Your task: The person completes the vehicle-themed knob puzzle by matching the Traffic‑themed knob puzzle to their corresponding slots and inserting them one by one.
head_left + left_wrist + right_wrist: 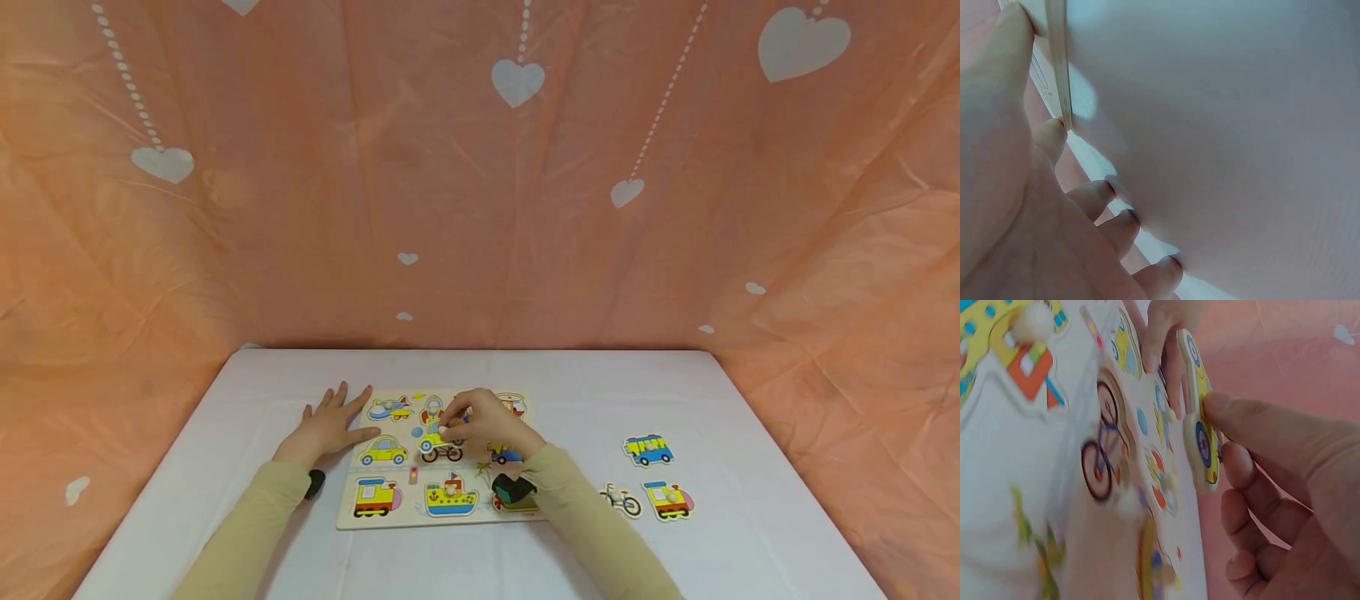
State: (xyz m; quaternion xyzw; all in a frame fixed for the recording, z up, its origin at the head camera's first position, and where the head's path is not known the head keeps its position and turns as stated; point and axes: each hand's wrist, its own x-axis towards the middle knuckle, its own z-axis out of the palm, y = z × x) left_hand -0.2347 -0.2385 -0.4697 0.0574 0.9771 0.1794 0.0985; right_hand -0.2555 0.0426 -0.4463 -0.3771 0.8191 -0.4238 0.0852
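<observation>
A wooden peg puzzle board [348,502] lies on the white table. My right hand [491,422] pinches a yellow car piece [430,440], with thumb and index finger at its knob. In the right wrist view the car piece [1200,419] is tipped on edge, raised over the board near the bicycle picture [1102,453]. My left hand [322,435] lies spread at the board's left edge, thumb and index finger touching it, other fingertips on the table. Near that thumb is the yellow car picture [384,451]. The ship piece [452,496] sits in the board. My right hand partly hides the upper right.
Right of the board lie a blue and yellow bus piece [648,450], a bicycle piece [621,501] partly behind my right sleeve, and a train piece [668,502]. A pink curtain [450,208] with white hearts hangs behind the table and along its sides.
</observation>
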